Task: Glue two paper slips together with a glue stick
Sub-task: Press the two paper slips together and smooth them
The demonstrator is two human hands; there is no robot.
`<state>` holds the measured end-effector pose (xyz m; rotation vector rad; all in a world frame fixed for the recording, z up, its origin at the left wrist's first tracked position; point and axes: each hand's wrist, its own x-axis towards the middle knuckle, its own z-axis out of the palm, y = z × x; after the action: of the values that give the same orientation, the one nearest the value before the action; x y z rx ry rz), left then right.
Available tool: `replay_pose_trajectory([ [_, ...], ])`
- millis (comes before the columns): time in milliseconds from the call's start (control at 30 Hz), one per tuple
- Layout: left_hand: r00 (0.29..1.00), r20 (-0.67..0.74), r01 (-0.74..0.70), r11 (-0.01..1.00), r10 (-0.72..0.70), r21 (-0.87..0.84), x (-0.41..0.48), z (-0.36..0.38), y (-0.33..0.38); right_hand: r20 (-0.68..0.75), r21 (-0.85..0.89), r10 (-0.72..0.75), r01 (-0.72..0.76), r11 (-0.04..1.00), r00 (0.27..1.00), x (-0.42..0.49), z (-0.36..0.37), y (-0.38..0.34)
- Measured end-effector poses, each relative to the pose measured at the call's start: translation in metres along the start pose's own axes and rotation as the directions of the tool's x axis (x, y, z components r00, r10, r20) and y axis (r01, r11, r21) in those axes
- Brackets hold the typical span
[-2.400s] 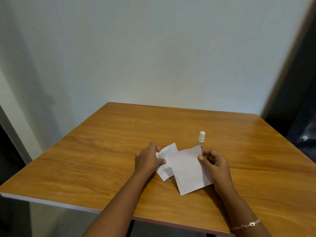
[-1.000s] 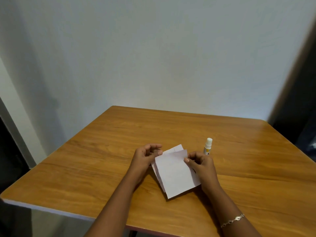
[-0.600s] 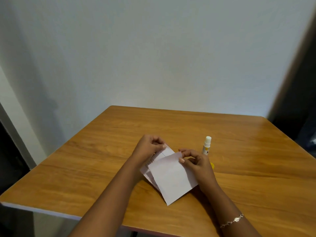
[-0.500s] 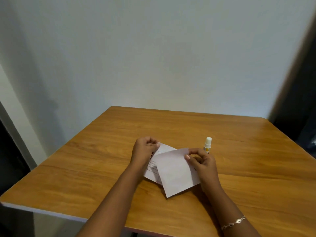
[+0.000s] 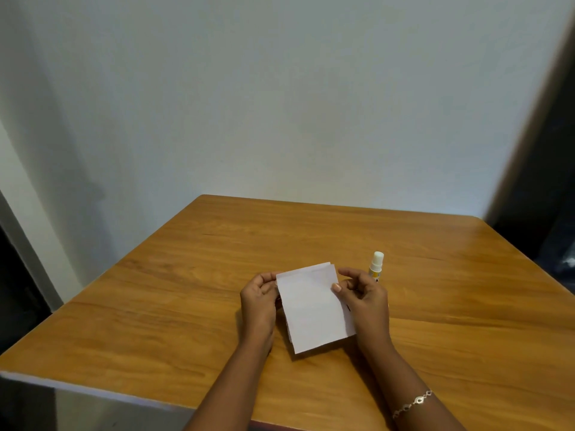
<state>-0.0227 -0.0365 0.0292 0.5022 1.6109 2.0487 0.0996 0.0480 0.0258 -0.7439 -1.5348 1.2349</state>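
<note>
Two white paper slips are stacked almost edge to edge, held just above the wooden table [image 5: 193, 306]. The blank top slip [image 5: 312, 309] covers the second slip [image 5: 323, 265], of which only a thin strip shows along the top and left edges. My left hand [image 5: 259, 301] pinches the stack at its upper left edge. My right hand [image 5: 364, 301] pinches the right edge with thumb and fingers. The glue stick [image 5: 376, 266], white-capped with a yellow label, stands upright on the table just behind my right hand, touched by neither hand.
A pale wall rises right behind the table's far edge. The near edge [image 5: 93, 391] runs across the lower left. A dark opening [image 5: 553, 213] lies to the right of the table. A bracelet [image 5: 412, 402] is on my right wrist.
The printed slip, earlier fanned out to the left of the blank one, now sits squarely under it. Both hands have closed in on the stack's side edges.
</note>
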Motion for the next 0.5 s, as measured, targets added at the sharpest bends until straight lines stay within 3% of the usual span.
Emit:
replay_pose_trajectory([
  [500, 0.999, 0.023, -0.024, 0.995, 0.026, -0.095, 0.0013, -0.0026, -0.0043, -0.109, -0.065, 0.022, -0.029, 0.997, 0.994, 0.0035, 0.0066, 0.0086],
])
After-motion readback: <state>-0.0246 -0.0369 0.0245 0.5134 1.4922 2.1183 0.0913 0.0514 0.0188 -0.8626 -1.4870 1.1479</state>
